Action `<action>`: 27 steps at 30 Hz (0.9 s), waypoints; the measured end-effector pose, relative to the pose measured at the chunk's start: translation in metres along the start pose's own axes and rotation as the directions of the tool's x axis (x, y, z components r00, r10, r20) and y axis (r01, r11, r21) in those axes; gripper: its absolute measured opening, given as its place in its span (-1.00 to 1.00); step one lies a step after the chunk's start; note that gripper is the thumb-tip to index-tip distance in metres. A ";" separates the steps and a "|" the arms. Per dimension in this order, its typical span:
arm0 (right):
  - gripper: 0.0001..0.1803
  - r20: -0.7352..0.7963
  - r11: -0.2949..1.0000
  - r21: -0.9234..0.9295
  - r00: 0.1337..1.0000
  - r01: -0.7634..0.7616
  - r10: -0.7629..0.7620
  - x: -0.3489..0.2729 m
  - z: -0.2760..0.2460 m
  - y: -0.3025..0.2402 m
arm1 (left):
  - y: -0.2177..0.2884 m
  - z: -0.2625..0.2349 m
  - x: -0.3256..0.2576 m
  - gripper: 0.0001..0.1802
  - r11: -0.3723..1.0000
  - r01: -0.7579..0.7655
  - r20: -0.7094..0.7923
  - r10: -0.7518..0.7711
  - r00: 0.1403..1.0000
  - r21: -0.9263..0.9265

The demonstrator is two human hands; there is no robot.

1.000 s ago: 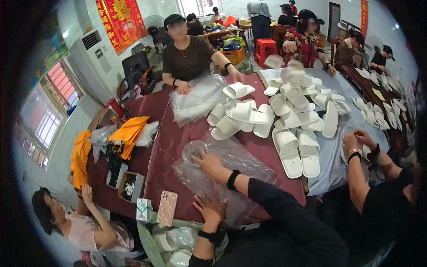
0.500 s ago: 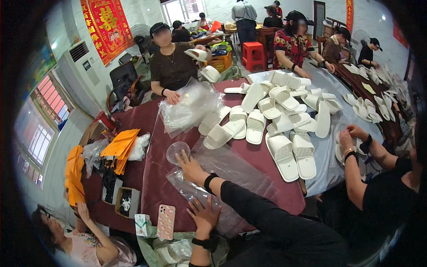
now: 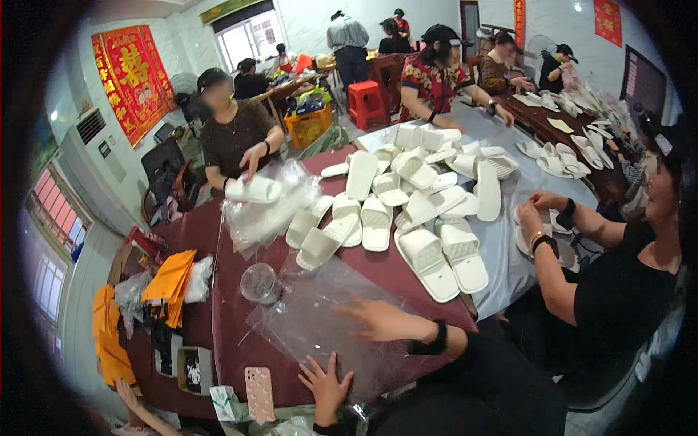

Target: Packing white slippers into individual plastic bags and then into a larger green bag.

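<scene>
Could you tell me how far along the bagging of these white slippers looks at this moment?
Done: nothing bagged shows near the hands. In hand: the left hand and right hand lie flat on an empty clear plastic bag on the maroon table, with no slipper inside. Left: a large pile of loose white slippers.

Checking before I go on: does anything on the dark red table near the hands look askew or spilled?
Nothing looks spilled or damaged. The clear plastic bag lies crumpled and wrinkled under both hands, left hand near the table edge, right hand on top. The white foam slippers lie in a loose, unsorted heap beyond.
</scene>
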State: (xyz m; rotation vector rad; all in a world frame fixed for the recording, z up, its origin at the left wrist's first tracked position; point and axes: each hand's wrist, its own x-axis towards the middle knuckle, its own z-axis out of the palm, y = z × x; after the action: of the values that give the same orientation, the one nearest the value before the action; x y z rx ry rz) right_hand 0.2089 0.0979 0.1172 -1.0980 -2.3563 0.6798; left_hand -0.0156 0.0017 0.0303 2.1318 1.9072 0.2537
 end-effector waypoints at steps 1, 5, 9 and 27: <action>-0.34 -0.081 0.996 0.027 0.992 -0.090 0.092 -0.014 -0.010 0.012 | 0.003 -0.001 -0.002 -0.24 0.999 0.033 0.030 -0.033 0.999 0.017; -0.71 -0.491 0.838 -0.057 0.746 -0.543 0.450 -0.065 -0.038 0.068 | 0.003 -0.002 0.002 -0.24 0.997 0.072 0.066 -0.072 0.995 0.003; -0.70 -0.519 0.598 -0.360 0.687 -0.715 0.509 -0.106 -0.034 0.115 | 0.008 -0.004 0.017 -0.25 0.997 -0.005 0.001 0.005 1.000 0.072; -0.56 -0.465 0.726 -0.024 0.651 -0.687 0.600 -0.072 -0.048 0.203 | 0.033 0.020 -0.017 -0.53 0.892 -0.451 -0.104 0.452 0.886 0.035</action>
State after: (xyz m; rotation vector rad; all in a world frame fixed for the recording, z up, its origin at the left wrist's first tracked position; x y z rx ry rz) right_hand 0.3943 0.1663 0.0193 -2.0021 -1.6369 0.3542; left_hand 0.0197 -0.0198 0.0221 2.5958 1.4313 0.4607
